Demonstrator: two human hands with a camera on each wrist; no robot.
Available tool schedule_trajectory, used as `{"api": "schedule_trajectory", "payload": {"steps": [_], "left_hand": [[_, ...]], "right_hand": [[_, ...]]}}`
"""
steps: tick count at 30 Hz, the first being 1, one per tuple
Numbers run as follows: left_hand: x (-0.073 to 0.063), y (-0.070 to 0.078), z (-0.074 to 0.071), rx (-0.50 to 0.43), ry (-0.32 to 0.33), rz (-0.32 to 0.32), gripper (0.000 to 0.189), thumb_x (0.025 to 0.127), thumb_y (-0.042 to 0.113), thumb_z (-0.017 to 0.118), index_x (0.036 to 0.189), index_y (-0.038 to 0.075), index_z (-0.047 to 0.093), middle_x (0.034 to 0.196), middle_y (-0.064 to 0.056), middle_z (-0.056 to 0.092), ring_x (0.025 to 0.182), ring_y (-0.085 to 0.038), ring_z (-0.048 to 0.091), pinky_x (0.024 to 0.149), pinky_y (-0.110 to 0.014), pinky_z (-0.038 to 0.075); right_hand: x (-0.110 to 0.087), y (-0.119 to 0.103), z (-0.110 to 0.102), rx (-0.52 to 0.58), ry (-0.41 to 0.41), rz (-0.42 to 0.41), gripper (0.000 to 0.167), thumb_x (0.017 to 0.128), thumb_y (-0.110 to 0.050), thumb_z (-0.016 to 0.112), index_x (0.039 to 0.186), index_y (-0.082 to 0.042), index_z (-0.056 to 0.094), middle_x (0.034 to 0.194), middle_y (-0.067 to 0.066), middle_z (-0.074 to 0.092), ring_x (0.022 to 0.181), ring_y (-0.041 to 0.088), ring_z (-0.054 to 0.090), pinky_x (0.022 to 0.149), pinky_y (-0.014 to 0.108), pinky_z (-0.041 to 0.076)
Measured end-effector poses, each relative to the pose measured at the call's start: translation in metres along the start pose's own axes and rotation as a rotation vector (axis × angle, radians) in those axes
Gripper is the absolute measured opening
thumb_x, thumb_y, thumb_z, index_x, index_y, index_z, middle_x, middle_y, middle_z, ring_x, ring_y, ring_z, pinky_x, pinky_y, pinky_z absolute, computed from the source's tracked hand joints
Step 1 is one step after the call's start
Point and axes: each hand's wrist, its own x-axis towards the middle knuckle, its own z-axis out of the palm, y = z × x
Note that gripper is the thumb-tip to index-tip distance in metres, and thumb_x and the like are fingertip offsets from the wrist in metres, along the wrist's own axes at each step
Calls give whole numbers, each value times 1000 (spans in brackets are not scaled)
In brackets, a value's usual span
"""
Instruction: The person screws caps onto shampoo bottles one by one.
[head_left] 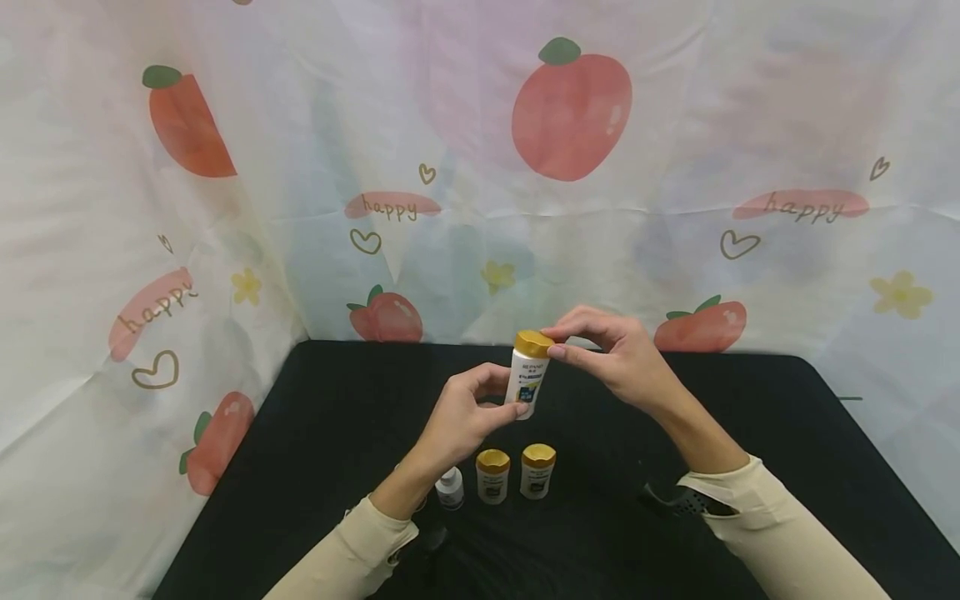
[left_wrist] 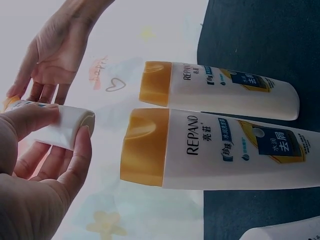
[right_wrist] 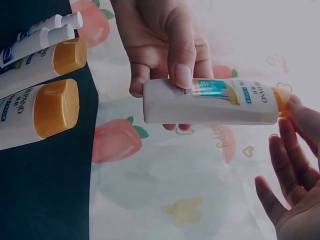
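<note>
A white shampoo bottle with a gold cap is held up over the table, leaning slightly. My left hand grips its lower body between thumb and fingers. At the top, my right hand pinches the gold cap with thumb and forefinger. The right wrist view shows the bottle's label partly covered by the left thumb, while the other right fingers stay spread away from the bottle. In the left wrist view the bottle's base shows past the left fingers.
Two matching shampoo bottles stand upright on the black table, below the raised hands. Left of them is a smaller white bottle, partly behind the left forearm. The right wrist view shows two white-capped bottles. A printed cloth hangs behind.
</note>
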Motion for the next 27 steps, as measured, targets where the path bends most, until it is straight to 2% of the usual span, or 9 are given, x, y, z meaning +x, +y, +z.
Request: {"api": "schedule_trajectory", "payload": {"steps": [5,8,12,16,27], "left_hand": [[1,-1,0,2,-6,8,33,89,14,80,120,10,68,114,-6,72,106,-19,69,92,-40,57],[0,-2,0,8,-11,13,31,89,14,80,118,11,68,113,-4,72,105,-17,69,91,-36,57],[0,-1,2,1,-19,16,29,89,12,79,116,11,68,112,-1,72,104,-13,69,90,-31,57],[0,0,3,0,-24,20,28,89,11,79,115,12,68,110,0,72,103,-11,69,90,-33,57],[-1,0,4,-3,-28,21,29,89,12,80,115,13,68,111,1,72,102,-11,69,92,-41,57]], "right_hand": [[0,3,1,11,6,-25,28,86,13,71,111,-2,73,109,11,67,104,21,65,99,30,53],[0,4,2,27,6,-20,28,87,12,72,111,-1,71,113,11,69,108,20,66,99,30,53],[1,4,4,60,-21,11,36,88,11,71,122,-2,68,124,12,70,116,22,66,98,32,54],[2,3,5,78,-59,20,44,89,10,71,131,-1,65,129,15,68,123,23,64,101,34,53],[2,4,9,38,-47,14,44,86,9,75,128,0,66,123,10,67,116,19,64,99,30,53]]}}
